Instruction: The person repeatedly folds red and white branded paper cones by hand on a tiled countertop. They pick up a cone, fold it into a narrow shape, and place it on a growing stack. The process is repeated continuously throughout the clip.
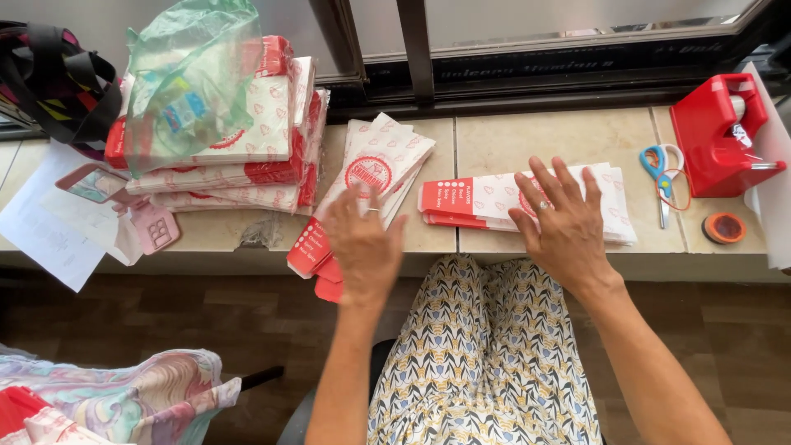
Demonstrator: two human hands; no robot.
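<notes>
My left hand (362,243) lies flat, fingers together, on a fanned stack of red-and-white paper bags (375,161) that hangs over the counter's front edge. To the right, my right hand (560,218) rests with fingers spread on a second, flat stack of the same bags (474,198). Neither hand grips anything; both press down on the paper.
A tall pile of bags under a green plastic bag (194,82) stands at the back left. A red tape dispenser (717,136), scissors (662,169) and a small tape roll (724,227) sit at the right. Loose papers (45,231) and a pink item (152,224) lie left. The tiled counter (527,136) ends near my lap.
</notes>
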